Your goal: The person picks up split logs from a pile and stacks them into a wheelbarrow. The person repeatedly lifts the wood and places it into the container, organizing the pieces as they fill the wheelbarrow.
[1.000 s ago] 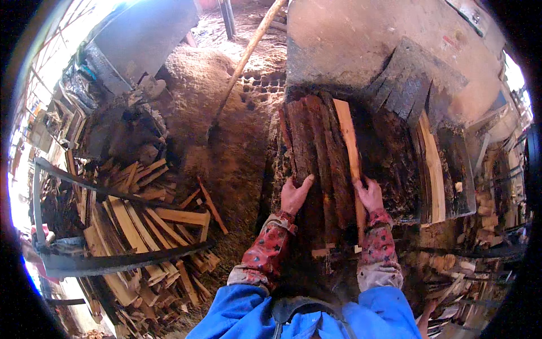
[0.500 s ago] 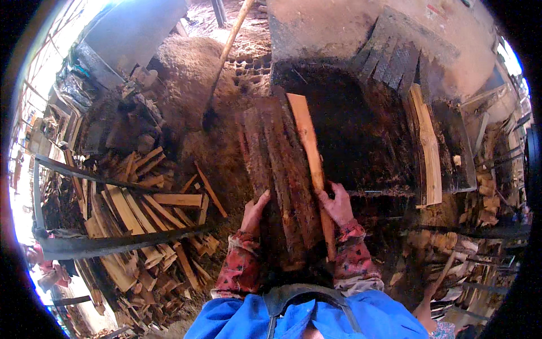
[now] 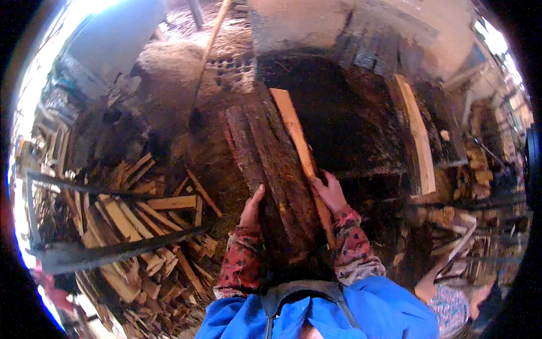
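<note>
Between my two hands lies a bundle of long wooden slabs (image 3: pixel 276 164) with dark rough bark facing up. Along its right side runs a slab with a pale cut edge (image 3: pixel 292 125). My left hand (image 3: pixel 252 210) is closed on the bundle's left edge, thumb on top and fingers hidden beneath. My right hand (image 3: pixel 329 193) grips the pale-edged slab and the bundle's right side, its thumb over the edge and the other fingers mostly out of sight. The near end of the bundle reaches close to my body.
A heap of split wood (image 3: pixel 127 226) fills the left behind a dark metal bar (image 3: pixel 113 251). Another pale slab (image 3: pixel 416 135) rests at the right. A long pole (image 3: pixel 209 53) leans ahead. At the lower right is another person's patterned garment (image 3: pixel 450 308).
The bundle's far end has swung a little to the left in view, both hands still on it. More of the person at the lower right has come into view.
</note>
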`<action>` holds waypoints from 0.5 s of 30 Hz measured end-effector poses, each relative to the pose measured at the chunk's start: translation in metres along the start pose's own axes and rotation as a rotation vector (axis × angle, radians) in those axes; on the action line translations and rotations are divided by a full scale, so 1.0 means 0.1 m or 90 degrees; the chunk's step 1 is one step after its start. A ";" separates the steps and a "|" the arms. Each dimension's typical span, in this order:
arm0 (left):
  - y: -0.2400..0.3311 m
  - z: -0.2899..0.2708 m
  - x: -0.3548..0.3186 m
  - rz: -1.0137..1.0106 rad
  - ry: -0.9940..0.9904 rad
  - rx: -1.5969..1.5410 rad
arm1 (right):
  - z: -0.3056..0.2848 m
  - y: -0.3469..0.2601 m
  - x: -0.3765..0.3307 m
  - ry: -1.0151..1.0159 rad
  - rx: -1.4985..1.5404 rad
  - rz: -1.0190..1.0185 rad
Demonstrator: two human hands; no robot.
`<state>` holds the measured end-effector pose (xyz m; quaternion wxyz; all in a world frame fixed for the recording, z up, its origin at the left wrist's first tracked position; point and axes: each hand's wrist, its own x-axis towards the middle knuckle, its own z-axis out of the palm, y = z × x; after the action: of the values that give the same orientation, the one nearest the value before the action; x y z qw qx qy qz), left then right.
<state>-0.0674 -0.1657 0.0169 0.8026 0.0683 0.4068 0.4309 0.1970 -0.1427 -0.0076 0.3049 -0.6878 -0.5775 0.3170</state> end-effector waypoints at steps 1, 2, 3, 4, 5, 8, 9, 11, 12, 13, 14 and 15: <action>-0.03 -0.03 0.02 0.001 -0.029 -0.014 | -0.01 -0.08 -0.03 -0.003 0.022 -0.012; -0.03 0.01 -0.05 0.003 -0.021 0.003 | -0.02 -0.19 -0.07 -0.010 0.044 -0.024; 0.04 0.04 -0.17 0.014 -0.007 0.016 | -0.16 -0.59 -0.17 -0.104 0.116 0.010; 0.11 0.08 -0.22 0.022 0.001 0.046 | -0.03 -0.63 -0.14 -0.057 0.076 0.003; 0.16 0.02 -0.17 -0.020 -0.014 0.060 | -0.06 -0.63 -0.21 -0.078 0.118 0.054; 0.20 0.06 -0.33 0.016 -0.063 0.087 | -0.06 -0.72 -0.41 -0.112 0.112 0.110; 0.13 -0.02 -0.30 0.010 -0.082 0.055 | -0.09 -0.76 -0.47 -0.117 0.154 0.122; 0.13 -0.02 -0.36 0.021 -0.046 0.092 | -0.05 -0.70 -0.54 -0.104 0.183 0.118; 0.11 -0.02 -0.38 0.024 -0.028 0.110 | 0.01 -0.51 -0.54 -0.088 0.166 0.104; 0.16 -0.04 -0.38 0.028 -0.028 0.123 | 0.09 -0.51 -0.48 -0.086 0.185 0.117; 0.22 -0.01 -0.35 0.031 -0.028 0.134 | 0.08 -0.55 -0.42 -0.104 0.231 0.094; 0.28 0.00 -0.30 0.033 -0.028 0.145 | 0.10 -0.48 -0.35 -0.095 0.243 0.116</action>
<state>-0.0940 -0.1710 0.0480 0.7869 0.1787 0.4336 0.4011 0.1555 -0.1693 0.0266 0.3560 -0.6415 -0.4633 0.4970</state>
